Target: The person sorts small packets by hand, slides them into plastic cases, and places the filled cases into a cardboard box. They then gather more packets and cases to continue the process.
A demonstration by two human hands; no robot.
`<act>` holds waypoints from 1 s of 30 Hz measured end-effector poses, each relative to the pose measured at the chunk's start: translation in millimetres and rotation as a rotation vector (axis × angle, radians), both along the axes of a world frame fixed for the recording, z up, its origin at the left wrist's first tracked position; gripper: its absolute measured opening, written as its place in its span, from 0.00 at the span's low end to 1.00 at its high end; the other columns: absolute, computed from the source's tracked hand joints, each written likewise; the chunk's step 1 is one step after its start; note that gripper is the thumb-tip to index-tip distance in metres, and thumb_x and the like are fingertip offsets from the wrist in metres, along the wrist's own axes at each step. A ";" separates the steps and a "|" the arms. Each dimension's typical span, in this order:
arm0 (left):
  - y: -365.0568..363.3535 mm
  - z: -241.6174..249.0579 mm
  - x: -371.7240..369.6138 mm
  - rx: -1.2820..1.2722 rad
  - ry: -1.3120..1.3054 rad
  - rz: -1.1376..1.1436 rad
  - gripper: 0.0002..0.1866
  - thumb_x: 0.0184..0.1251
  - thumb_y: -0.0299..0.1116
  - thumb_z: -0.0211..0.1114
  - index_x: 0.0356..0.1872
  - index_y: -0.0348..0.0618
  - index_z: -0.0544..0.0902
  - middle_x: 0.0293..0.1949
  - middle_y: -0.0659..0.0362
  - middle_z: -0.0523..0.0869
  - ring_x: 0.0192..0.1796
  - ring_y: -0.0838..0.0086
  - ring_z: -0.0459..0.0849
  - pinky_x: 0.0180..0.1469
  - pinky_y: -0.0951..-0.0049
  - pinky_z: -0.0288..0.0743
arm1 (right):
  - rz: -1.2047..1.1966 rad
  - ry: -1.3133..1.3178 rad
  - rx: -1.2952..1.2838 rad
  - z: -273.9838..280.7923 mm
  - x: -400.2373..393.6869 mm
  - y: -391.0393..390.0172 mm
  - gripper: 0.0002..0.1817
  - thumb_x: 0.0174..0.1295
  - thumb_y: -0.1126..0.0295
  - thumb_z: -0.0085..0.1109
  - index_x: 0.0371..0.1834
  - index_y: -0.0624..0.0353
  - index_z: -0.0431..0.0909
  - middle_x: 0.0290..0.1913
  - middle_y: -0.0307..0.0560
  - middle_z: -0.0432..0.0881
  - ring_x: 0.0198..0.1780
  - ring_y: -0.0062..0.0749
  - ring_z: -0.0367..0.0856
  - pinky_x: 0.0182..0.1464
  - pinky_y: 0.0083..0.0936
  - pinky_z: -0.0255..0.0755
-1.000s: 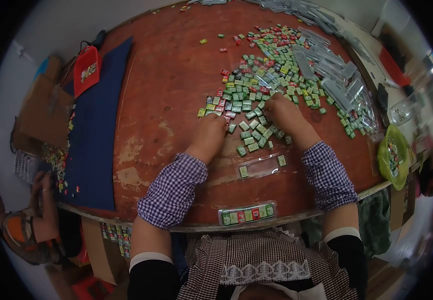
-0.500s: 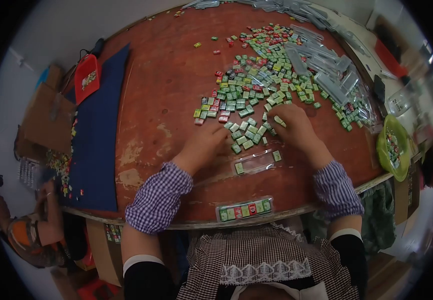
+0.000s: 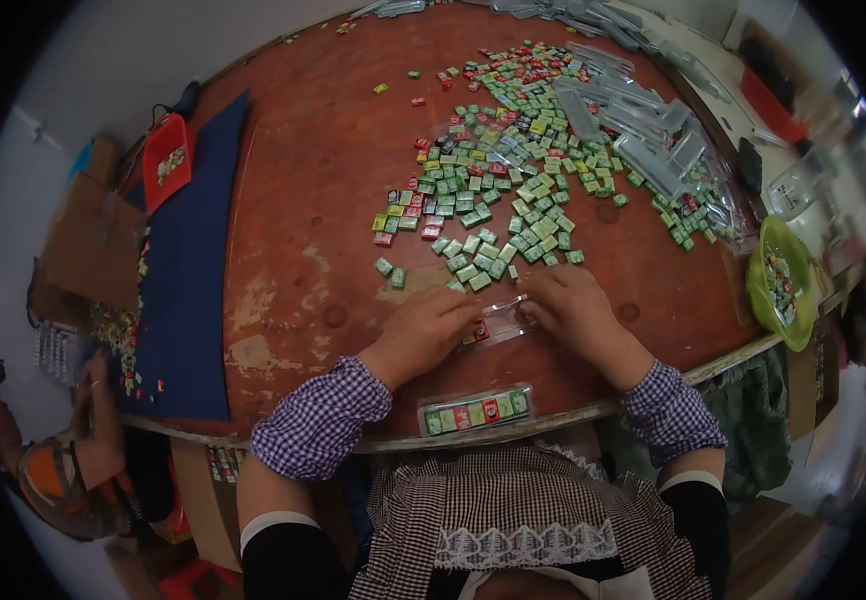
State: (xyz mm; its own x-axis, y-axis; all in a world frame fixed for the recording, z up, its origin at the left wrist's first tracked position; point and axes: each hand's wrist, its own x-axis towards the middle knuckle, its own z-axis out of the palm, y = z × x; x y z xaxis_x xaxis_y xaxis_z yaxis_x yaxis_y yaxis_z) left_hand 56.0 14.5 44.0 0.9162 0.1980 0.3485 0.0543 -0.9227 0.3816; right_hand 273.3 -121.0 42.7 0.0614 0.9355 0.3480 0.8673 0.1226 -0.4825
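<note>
A clear plastic tray (image 3: 506, 322) lies on the table between my two hands. My left hand (image 3: 423, 335) is at its left end, with the fingers bent together at a small red box (image 3: 481, 331). At the tray's right end, my right hand (image 3: 578, 310) has its thumb and fingers pinched; what they hold is hidden. Nearer to me is another clear tray, a filled pack (image 3: 476, 412) with a row of green and red boxes. Just beyond my hands spreads a heap of small green, red and yellow boxes (image 3: 493, 185).
Clear plastic trays (image 3: 653, 165) are piled at the back right. A green basin (image 3: 798, 325) with small pieces stands at the right edge. On the left are a blue mat (image 3: 188, 300), a red scoop (image 3: 168, 165) and a cardboard box (image 3: 88, 245). Another person's arm (image 3: 101, 420) is at far left.
Both hands have come from the heap down to the tray. A red box now shows at the tray's left end. Two green boxes now lie apart at the heap's left.
</note>
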 end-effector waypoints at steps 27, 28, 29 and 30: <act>-4.3 -11.3 9.3 0.136 0.113 -0.197 0.19 0.58 0.32 0.65 0.52 0.42 0.81 0.57 0.56 0.80 0.62 0.61 0.76 0.60 0.64 0.74 | 0.121 -0.181 0.030 -5.9 1.9 -1.5 0.03 0.49 0.71 0.62 0.27 0.53 0.78 0.32 0.39 0.77 0.38 0.37 0.78 0.42 0.35 0.71; -3.6 -13.7 8.7 0.147 0.095 -0.181 0.19 0.58 0.32 0.65 0.53 0.42 0.81 0.58 0.56 0.79 0.63 0.60 0.75 0.62 0.63 0.74 | 0.103 -0.202 0.025 -5.6 3.2 1.5 0.03 0.49 0.71 0.62 0.27 0.53 0.78 0.32 0.39 0.76 0.39 0.36 0.78 0.42 0.35 0.71; -4.0 -15.2 7.1 0.139 0.105 -0.172 0.19 0.59 0.32 0.65 0.53 0.42 0.81 0.59 0.56 0.79 0.63 0.60 0.75 0.62 0.63 0.74 | 0.126 -0.226 0.028 -2.8 3.5 2.2 0.03 0.49 0.71 0.62 0.26 0.53 0.78 0.32 0.39 0.77 0.39 0.36 0.78 0.42 0.34 0.71; -5.0 -15.9 5.2 0.130 0.114 -0.161 0.19 0.59 0.31 0.64 0.52 0.42 0.81 0.59 0.56 0.79 0.63 0.60 0.75 0.62 0.63 0.73 | 0.150 -0.250 0.030 2.4 3.4 2.5 0.02 0.49 0.72 0.62 0.26 0.53 0.78 0.32 0.39 0.77 0.39 0.35 0.78 0.42 0.34 0.71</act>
State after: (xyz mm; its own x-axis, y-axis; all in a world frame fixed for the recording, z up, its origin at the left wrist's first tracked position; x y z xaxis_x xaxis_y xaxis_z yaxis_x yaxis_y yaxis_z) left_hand 61.2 9.6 28.1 0.9673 0.0061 0.2535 -0.0619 -0.9639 0.2591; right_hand 276.7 -118.5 45.1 -0.1683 0.9168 0.3621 0.9298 0.2697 -0.2507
